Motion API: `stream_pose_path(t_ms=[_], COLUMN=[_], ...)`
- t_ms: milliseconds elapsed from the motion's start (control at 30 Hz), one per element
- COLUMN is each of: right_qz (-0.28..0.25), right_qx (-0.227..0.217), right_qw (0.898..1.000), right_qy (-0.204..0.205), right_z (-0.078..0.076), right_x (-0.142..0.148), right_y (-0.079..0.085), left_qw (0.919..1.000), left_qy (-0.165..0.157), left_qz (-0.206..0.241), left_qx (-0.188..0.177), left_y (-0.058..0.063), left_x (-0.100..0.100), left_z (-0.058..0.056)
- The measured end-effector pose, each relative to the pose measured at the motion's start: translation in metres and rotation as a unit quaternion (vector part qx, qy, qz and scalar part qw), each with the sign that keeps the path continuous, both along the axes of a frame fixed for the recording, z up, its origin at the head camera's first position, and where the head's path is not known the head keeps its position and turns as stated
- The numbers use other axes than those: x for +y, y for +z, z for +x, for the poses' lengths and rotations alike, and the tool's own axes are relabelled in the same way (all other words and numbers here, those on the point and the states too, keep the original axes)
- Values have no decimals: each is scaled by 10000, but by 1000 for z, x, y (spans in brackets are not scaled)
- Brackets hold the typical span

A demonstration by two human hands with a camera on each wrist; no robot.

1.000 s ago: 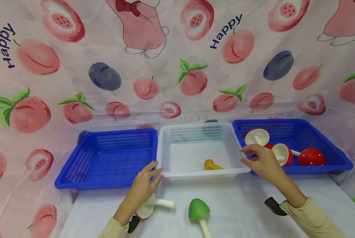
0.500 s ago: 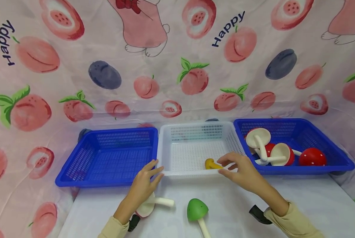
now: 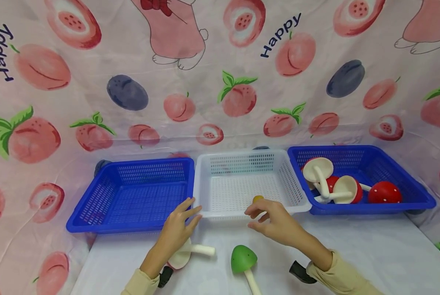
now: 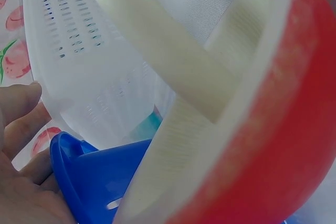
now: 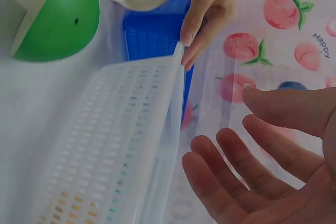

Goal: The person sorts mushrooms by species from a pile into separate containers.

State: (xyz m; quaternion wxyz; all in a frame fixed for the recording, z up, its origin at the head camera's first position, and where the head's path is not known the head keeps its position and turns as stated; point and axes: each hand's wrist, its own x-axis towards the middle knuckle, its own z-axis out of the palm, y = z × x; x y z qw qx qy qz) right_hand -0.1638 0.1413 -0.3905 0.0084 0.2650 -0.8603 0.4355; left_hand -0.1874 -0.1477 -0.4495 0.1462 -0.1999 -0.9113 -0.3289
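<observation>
My left hand (image 3: 177, 227) lies over the neighbouring corners of the left blue basket (image 3: 131, 227) and the white basket (image 3: 220, 214), fingers spread and touching the rims. Beneath its wrist a toy mushroom with a red cap (image 4: 283, 114) and pale stem (image 3: 203, 249) lies on the table. My right hand (image 3: 275, 223) hovers at the white basket's front rim, fingers loosely bent and holding nothing. Behind it, only the top of a yellow toy mushroom (image 3: 258, 198) shows inside the white basket. A green-capped toy mushroom (image 3: 243, 259) lies on the table in front.
The right blue basket (image 3: 374, 210) holds several red-capped toy mushrooms (image 3: 384, 192). All three baskets stand in a row against a fruit-printed cloth (image 3: 238, 131). White cloth (image 3: 337, 233) covers the table.
My right hand has moved left from beside the right blue basket, along the white basket's front, and now covers most of the yellow mushroom. My left hand has stayed in place.
</observation>
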Motion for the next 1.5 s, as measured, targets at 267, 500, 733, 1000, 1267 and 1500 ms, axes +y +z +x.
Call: stream_pose_path(t_ms=[267, 500, 733, 1000, 1267, 1500], right_qz=[4, -2, 6, 54, 775, 1381], right_qx=[-273, -378, -580, -971, -840, -283], right_qw=[9992, 9981, 9962, 9915, 9901, 9864], right_qy=[286, 480, 651, 867, 820, 845], right_z=[0, 3, 5, 6, 4, 4], right_x=[-22, -36, -55, -77, -103, -119], right_y=[-7, -13, -24, -42, -60, -70], left_qw=[10000, 10000, 9999, 9999, 9999, 10000], left_qy=[1, 11, 62, 48, 27, 27], left_qz=[-52, -74, -102, -128, -39, -6], left_qx=[70, 37, 40, 86, 91, 26], left_y=[-1, 1, 3, 1, -2, -4], left_x=[-1, 0, 2, 2, 0, 0], left_z=[-1, -1, 0, 1, 2, 2])
